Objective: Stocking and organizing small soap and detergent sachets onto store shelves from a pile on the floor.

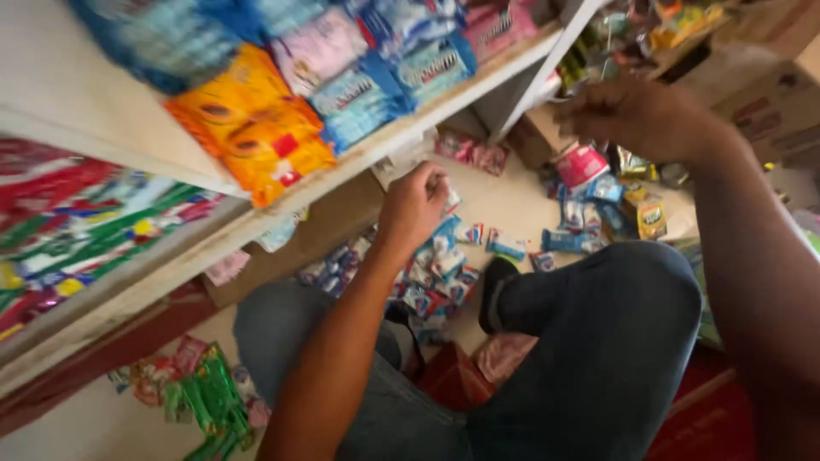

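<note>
Knees in grey jeans (598, 341) fill the near view, person crouched on the floor in front of a white shelf unit (410, 128).

Left hand (414, 205) is down low by the shelf edge, fingers curled round a small sachet (448, 198) that's only partly showing, right above a loose pile of blue and red sachets (436, 273) on the floor. Right hand (636, 115) is up far right, fingers bent in, but it's blurry and I can't tell if it's got anything. Upper shelf already has orange snack packs (256, 128) and blue packets (376, 85) stacked on it. Looks like plenty's left though: the pile, green sachets (209, 401) near left, and more packets far right around a yellow box (645, 212).
</note>
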